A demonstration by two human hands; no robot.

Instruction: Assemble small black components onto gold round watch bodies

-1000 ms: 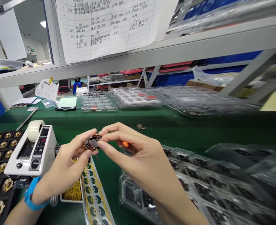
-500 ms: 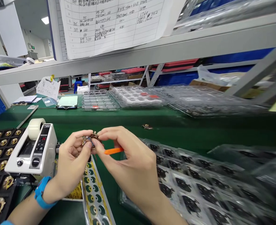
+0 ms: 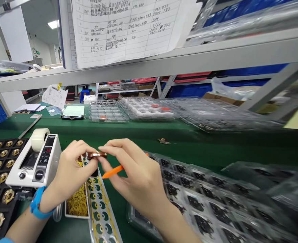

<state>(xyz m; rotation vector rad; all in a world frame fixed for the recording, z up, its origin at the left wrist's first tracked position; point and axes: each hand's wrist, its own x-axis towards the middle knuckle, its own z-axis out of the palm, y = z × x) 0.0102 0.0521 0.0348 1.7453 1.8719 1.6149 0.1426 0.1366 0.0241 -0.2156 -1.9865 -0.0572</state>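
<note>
A small round, shiny copper-coloured metal part (image 3: 97, 154) is tilted nearly edge-on, so its faces are mostly hidden. My left hand (image 3: 74, 168) pinches its left side between thumb and fingers. My right hand (image 3: 139, 179) has its thumb and index finger closed at the part's right side. Tucked across the right palm is an orange pointed stick (image 3: 113, 172), its tip sticking out below the thumb. Under the hands lie a strip of yellow-edged ring stickers (image 3: 100, 209) and a white box (image 3: 88, 202) of small yellow pieces (image 3: 78, 204).
At left stands a white tape dispenser (image 3: 37, 162) beside a black tray (image 3: 5, 199) of gold round parts. Clear plastic trays (image 3: 189, 199) with dark parts fill the right. Another metal part (image 3: 163, 140) lies behind my hands. A grey shelf bar (image 3: 139, 69) crosses above.
The round part has been turned from showing its face to nearly edge-on. My right fingers have shifted, and the orange stick now slants down to the left. The view has moved slightly.
</note>
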